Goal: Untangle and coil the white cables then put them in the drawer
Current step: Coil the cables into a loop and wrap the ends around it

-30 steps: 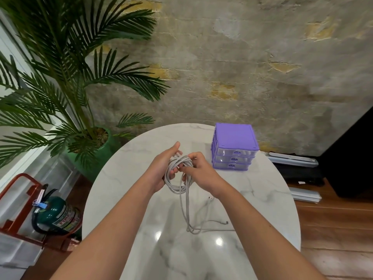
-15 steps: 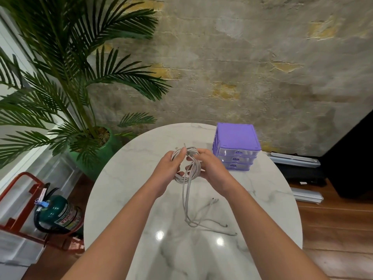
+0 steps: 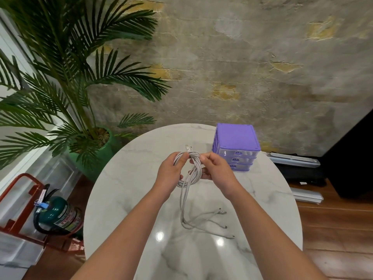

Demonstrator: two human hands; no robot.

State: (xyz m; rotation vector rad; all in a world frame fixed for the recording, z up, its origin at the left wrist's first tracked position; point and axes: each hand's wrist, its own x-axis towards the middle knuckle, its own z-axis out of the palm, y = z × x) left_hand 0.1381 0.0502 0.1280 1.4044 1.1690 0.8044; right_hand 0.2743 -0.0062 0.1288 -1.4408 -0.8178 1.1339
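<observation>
A bundle of white cables [image 3: 194, 170] is held above the round marble table [image 3: 125, 199], partly wound into a loop. My left hand [image 3: 171, 172] grips the loop's left side, thumb over the strands. My right hand [image 3: 217, 168] pinches the right side of the loop near its top. A plug end [image 3: 188, 147] sticks up above the loop. Several loose cable tails [image 3: 203, 221] hang down and trail on the table toward the right, ending in small connectors. The purple drawer unit [image 3: 236, 145] stands at the table's far right with its three clear drawers closed.
A potted palm [image 3: 66, 81] in a green pot stands left of the table. A green fire extinguisher [image 3: 58, 215] in a red stand sits on the floor at lower left. Grey metal rails [image 3: 294, 161] and a black box lie on the wooden floor to the right.
Both hands have lifted the coil a little and drawn more cable into it. The loose tails on the table are shorter and have spread out to the right.
</observation>
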